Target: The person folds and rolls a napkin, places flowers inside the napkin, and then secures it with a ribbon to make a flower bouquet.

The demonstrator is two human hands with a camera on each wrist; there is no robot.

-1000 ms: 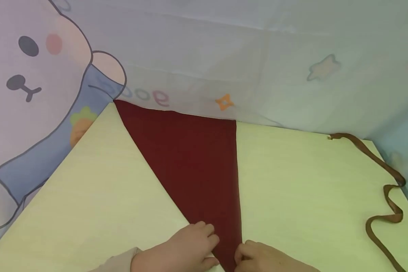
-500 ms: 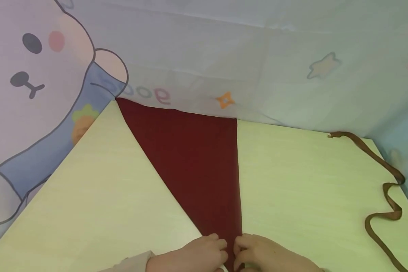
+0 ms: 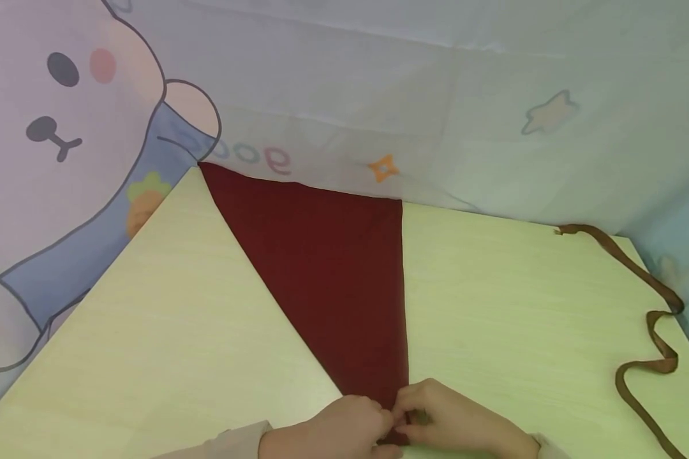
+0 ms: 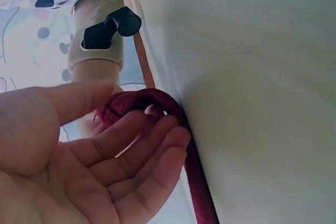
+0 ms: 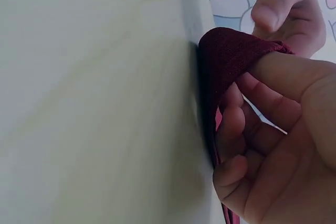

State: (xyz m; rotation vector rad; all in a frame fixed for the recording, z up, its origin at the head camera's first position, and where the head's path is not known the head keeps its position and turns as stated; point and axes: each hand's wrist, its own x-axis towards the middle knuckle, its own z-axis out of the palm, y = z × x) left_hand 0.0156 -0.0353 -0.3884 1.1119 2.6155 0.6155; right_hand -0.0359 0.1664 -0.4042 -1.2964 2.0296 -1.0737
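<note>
A dark red cloth (image 3: 321,274), creased into long straight edges, runs from the table's back edge and narrows towards me. At its narrow near end both hands meet. My right hand (image 3: 450,414) pinches the cloth's folded tip; in the right wrist view the cloth (image 5: 226,59) wraps over between thumb and bent fingers. My left hand (image 3: 341,424) lies just left of it, its fingertips close to the right hand's. Seen from the left wrist, the left hand (image 4: 115,166) has its fingers curled round a rolled-over bit of cloth (image 4: 131,103), thumb along its top.
A brown ribbon (image 3: 626,255) snakes along the right side of the pale wooden table (image 3: 494,306). Behind the table hangs a light curtain (image 3: 344,76) printed with a cartoon bear and stars. A dark wrist mount (image 4: 113,30) sits on the right sleeve.
My left hand has moved right along the cloth's edge until it meets the right hand. The right hand has shifted slightly up. The cloth's near end is now gathered between them.
</note>
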